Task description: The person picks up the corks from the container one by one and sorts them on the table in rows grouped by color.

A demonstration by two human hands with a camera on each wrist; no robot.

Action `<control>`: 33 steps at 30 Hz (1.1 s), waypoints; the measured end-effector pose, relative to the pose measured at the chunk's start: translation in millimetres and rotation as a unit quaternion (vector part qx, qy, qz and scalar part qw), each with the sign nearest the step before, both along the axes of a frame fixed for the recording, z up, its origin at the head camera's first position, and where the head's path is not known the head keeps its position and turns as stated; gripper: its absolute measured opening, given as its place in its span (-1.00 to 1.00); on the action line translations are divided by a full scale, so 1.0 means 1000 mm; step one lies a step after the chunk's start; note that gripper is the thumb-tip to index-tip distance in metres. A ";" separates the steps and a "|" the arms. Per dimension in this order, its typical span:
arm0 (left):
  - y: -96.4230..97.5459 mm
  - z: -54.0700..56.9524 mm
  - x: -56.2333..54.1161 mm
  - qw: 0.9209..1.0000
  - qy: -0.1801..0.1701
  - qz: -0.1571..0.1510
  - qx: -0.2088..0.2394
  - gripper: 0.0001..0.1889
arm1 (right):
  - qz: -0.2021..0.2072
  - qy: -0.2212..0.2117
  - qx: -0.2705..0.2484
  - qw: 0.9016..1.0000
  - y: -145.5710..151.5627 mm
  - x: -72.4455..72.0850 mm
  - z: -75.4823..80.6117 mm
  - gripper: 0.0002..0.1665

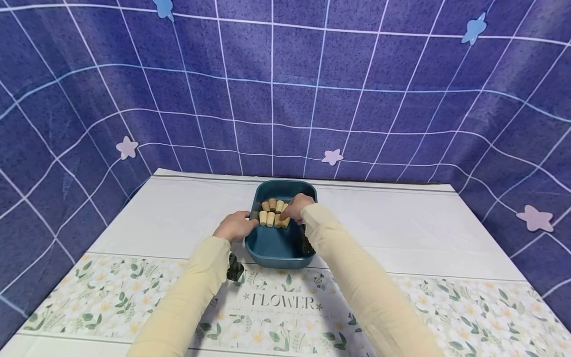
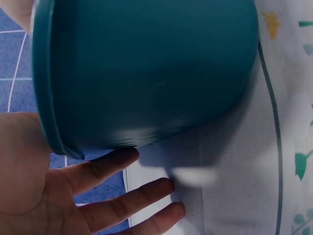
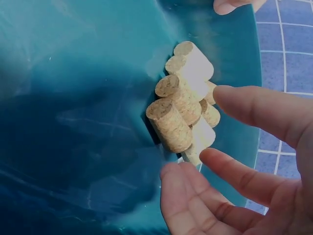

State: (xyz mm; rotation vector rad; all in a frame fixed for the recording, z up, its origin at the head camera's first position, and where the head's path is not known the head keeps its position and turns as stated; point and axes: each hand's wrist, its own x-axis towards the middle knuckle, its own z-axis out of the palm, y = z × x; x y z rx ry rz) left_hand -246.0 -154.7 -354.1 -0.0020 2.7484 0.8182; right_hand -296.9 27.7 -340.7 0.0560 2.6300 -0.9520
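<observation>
A deep teal plastic basin (image 1: 276, 245) holds several tapered cork stoppers (image 1: 270, 219), lying in two close rows, some pale and some speckled brown. My left hand (image 1: 234, 226) grips the basin's left wall. Its thumb (image 3: 226, 6) hooks over the rim, and in the left wrist view the index finger touches the outside while the other fingers spread apart from it. Inside the basin, my right hand (image 1: 298, 207) reaches over the right end of the rows. Its thumb and fingers are parted around the stoppers in the right wrist view, with none visibly held.
Beneath the basin lies a white cloth (image 1: 379, 228) with a floral band (image 1: 129, 292) along the front. A blue-purple gridded curtain (image 1: 285, 99) with star shapes stands behind and at both sides. A black wrist device (image 1: 234, 267) sits at the left wrist.
</observation>
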 end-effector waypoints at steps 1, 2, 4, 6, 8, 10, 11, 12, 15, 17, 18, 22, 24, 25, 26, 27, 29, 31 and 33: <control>0.000 0.000 0.000 1.000 0.000 0.000 -0.001 -0.43 | 0.000 0.000 0.003 1.000 -0.001 0.000 -0.001 -0.77; 0.000 -0.001 0.000 1.000 0.000 0.000 -0.001 -0.44 | 0.000 0.001 0.006 1.000 -0.001 0.000 -0.001 -0.77; 0.000 -0.001 -0.001 1.000 0.001 0.000 0.000 -0.44 | 0.001 -0.005 0.016 1.000 -0.002 -0.001 -0.002 -0.77; -0.001 -0.002 -0.001 1.000 0.002 0.000 0.002 -0.44 | 0.008 -0.007 0.037 0.999 -0.004 -0.002 -0.003 -0.74; -0.001 -0.002 0.000 1.000 0.002 0.002 0.005 -0.45 | 0.011 -0.013 0.053 0.998 -0.005 -0.004 -0.005 -0.70; -0.001 -0.003 0.000 1.000 0.002 0.004 0.006 -0.45 | 0.012 -0.016 0.064 0.998 -0.006 -0.006 -0.008 -0.65; -0.001 -0.003 0.000 1.000 0.002 0.005 0.007 -0.45 | 0.011 -0.015 0.068 0.998 -0.007 -0.006 -0.009 -0.63; -0.001 -0.003 0.000 1.000 0.003 0.005 0.007 -0.45 | 0.008 -0.016 0.069 0.997 -0.007 -0.007 -0.010 -0.61; 0.000 -0.002 -0.001 1.000 0.004 0.002 0.003 -0.44 | 0.005 -0.017 0.073 0.997 -0.007 -0.010 -0.013 -0.55; 0.000 -0.002 -0.001 1.000 0.004 0.000 0.001 -0.44 | 0.007 -0.018 0.080 0.997 -0.008 -0.010 -0.015 -0.50; 0.000 -0.002 -0.001 1.000 0.005 -0.002 0.001 -0.44 | 0.007 -0.018 0.082 0.996 -0.008 -0.010 -0.016 -0.47; -0.001 -0.002 0.000 1.000 0.004 -0.004 -0.003 -0.43 | 0.015 -0.013 0.093 0.996 -0.010 -0.010 -0.019 -0.37; -0.001 -0.001 0.000 1.000 0.004 -0.005 -0.004 -0.43 | 0.017 -0.006 0.100 0.995 -0.011 -0.011 -0.020 -0.35; -0.001 -0.001 0.000 1.000 0.004 -0.004 -0.004 -0.43 | 0.017 -0.002 0.104 0.994 -0.012 -0.011 -0.021 -0.34; -0.001 -0.001 0.000 1.000 0.004 -0.003 -0.004 -0.43 | 0.015 -0.001 0.108 0.994 -0.012 -0.012 -0.021 -0.33; -0.001 -0.001 0.000 1.000 0.001 0.000 -0.003 -0.43 | 0.014 0.001 0.111 0.994 -0.013 -0.012 -0.022 -0.33; -0.001 0.000 -0.001 1.000 0.001 0.000 -0.002 -0.43 | 0.011 0.005 0.124 0.992 -0.014 -0.012 -0.022 -0.34; 0.000 -0.001 -0.001 1.000 -0.001 0.000 -0.002 -0.43 | 0.010 0.006 0.135 0.991 -0.015 -0.012 -0.022 -0.34; 0.000 -0.001 -0.001 1.000 -0.002 -0.001 -0.004 -0.42 | 0.012 0.007 0.147 0.989 -0.016 -0.012 -0.022 -0.35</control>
